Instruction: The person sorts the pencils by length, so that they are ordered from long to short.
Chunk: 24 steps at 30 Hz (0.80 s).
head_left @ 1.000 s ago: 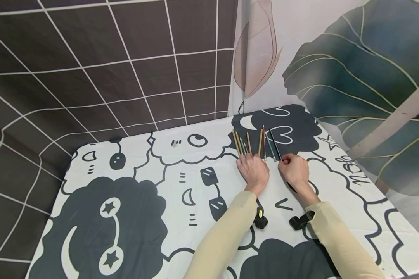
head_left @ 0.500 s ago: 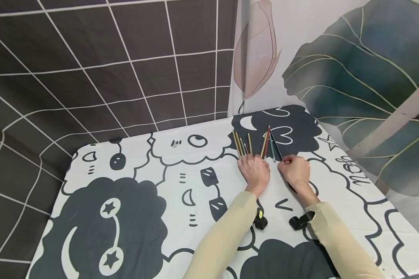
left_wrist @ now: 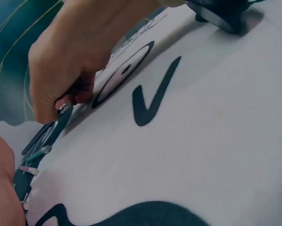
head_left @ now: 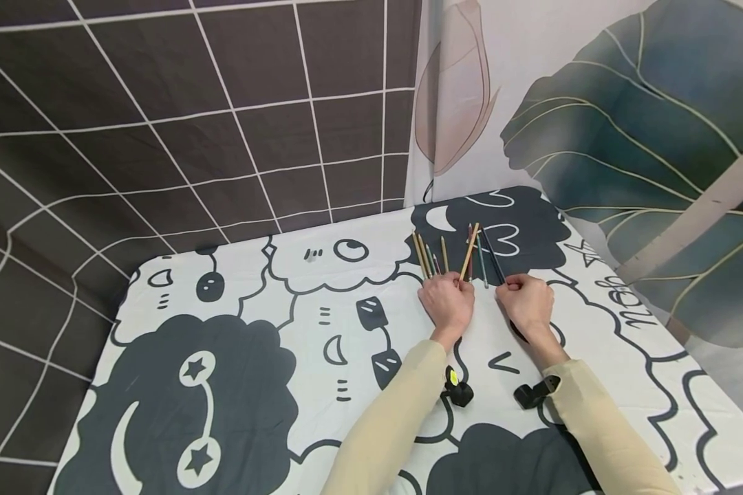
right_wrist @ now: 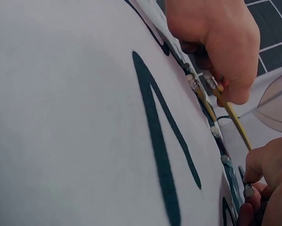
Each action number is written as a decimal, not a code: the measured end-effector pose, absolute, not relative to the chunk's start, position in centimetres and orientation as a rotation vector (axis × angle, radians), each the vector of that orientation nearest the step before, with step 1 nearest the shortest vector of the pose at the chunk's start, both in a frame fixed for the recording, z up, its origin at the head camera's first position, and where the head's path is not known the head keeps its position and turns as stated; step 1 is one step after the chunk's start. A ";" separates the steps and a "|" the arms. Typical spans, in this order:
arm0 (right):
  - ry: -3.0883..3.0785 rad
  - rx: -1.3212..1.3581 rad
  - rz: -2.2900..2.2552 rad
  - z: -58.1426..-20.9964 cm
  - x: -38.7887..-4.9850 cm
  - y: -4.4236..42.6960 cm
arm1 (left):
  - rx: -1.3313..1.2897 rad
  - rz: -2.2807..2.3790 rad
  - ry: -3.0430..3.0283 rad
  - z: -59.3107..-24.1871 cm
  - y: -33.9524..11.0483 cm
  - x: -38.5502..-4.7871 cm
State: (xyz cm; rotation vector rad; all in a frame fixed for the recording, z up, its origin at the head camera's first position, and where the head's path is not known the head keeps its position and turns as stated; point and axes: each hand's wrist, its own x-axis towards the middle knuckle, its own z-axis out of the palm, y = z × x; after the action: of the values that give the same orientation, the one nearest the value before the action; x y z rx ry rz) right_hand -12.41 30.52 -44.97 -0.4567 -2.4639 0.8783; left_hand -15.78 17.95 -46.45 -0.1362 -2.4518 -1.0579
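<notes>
My left hand pinches the lower end of a yellow pencil, which slants up to the right across a red pencil; the right wrist view shows this yellow pencil between thumb and fingers. In my right hand the lower end of a dark pencil is gripped, its metal-capped end visible in the left wrist view. Between the hands lies a teal pencil. Several yellow pencils and a green one lie by my left fingertips, lower ends partly hidden.
A cloth with black and white cartoon clouds covers the table. Behind it hangs a dark grid-patterned curtain, and a leaf-printed cloth hangs at the right. Small black devices are on both wrists.
The yellow pencil by my left hand now slants across the red one, in the fingers' pinch. My left hand has shifted slightly left. The dark pencil in my right hand has moved slightly right.
</notes>
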 end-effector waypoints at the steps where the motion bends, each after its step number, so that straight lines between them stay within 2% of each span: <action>1: -2.459 -0.457 0.884 -44.9 -12.4 30.5 | -0.128 -1.095 -2.435 -46.3 17.8 -15.8; 11: -2.400 -0.454 0.955 -44.1 -12.3 29.5 | 0.011 -1.242 -2.424 -44.7 15.6 -16.4; 24: -2.341 -0.412 0.997 -43.6 -13.0 26.7 | 0.149 -1.256 -2.379 -44.7 11.2 -17.0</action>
State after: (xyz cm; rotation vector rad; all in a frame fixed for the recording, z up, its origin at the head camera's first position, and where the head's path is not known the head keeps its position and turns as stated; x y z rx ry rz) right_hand -13.01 26.67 -43.57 -0.4120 -2.3406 0.9968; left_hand -17.03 11.23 -44.71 0.1494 -2.3785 -1.2560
